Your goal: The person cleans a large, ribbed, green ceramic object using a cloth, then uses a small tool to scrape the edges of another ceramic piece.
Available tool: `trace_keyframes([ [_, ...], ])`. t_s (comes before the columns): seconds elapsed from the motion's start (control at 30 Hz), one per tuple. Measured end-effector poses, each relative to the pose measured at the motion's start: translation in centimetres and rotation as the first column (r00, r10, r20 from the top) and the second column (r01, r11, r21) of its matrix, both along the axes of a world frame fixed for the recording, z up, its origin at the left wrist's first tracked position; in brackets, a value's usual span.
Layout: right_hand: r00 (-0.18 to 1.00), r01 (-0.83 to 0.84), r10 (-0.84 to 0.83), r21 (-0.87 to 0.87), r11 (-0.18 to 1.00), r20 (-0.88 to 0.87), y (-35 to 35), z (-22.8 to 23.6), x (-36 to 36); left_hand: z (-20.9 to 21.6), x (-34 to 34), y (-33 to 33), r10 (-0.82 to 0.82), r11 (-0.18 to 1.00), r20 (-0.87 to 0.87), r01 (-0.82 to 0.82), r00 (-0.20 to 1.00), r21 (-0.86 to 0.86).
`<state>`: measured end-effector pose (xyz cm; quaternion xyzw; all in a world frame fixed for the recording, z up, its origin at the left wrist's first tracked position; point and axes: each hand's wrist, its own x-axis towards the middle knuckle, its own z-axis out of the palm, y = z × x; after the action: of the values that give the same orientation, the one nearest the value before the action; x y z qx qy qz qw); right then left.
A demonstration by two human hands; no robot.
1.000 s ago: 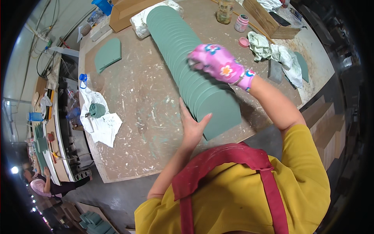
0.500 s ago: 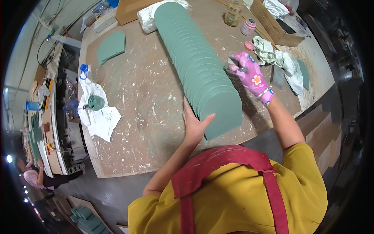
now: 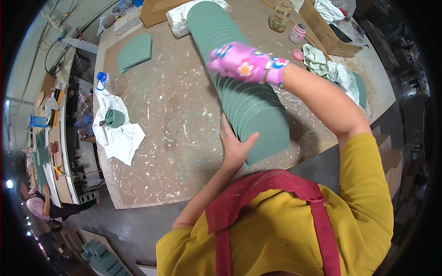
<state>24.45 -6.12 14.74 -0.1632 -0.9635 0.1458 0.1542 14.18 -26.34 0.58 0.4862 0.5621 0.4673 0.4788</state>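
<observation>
A long, overlapping row of green round-topped panels (image 3: 264,124) stretches from near me to the table's far side. My left hand (image 3: 235,143), bare, grips its near end, thumb on the front panel and fingers along the left side. Above the middle of the row is my right hand (image 3: 241,62), in a pink flowered glove. Its fingers look curled over the row's left edge but are smeared by motion; whatever they hold is hidden. A white bundle (image 3: 179,21) sits against the far end of the row.
More green panels (image 3: 136,51) lie at the far left of the worktable (image 3: 170,115). A white cloth (image 3: 122,145) carries a small green container (image 3: 114,118). On the right are a glass jar (image 3: 280,18), a pink jar (image 3: 297,33), a wooden box (image 3: 332,32) and crumpled cloth (image 3: 315,60).
My right hand has swung left from the row's right side to above its middle, across to the left edge. My left hand stays at the near end.
</observation>
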Motion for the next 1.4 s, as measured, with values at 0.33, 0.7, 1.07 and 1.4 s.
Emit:
trace_keyframes([
  [0.33, 0.568, 0.736, -0.788, -0.283, 0.615, -0.237, -5.4, -6.4, 11.0, 0.4, -0.4, -0.1, -0.034, 0.999, -0.142, 0.030, 0.989, -0.025],
  [0.7, 0.929, 0.232, -0.300, -0.288, 0.929, -0.218, -4.1, 0.5, 3.2, -0.1, -0.3, 0.0, -0.025, 1.000, -0.074, 0.026, 0.997, 0.014],
  [1.07, 0.436, 0.414, -0.870, -0.807, 0.422, -0.231, -4.8, -5.9, 9.3, 0.9, -0.6, -0.1, -0.054, 0.998, -0.218, 0.056, 0.974, 0.004],
  [1.4, 0.511, 0.489, -0.787, -0.637, 0.596, -0.344, -4.6, -2.7, 6.9, 2.3, -0.3, -0.3, -0.051, 0.999, -0.283, 0.050, 0.958, -0.008],
])
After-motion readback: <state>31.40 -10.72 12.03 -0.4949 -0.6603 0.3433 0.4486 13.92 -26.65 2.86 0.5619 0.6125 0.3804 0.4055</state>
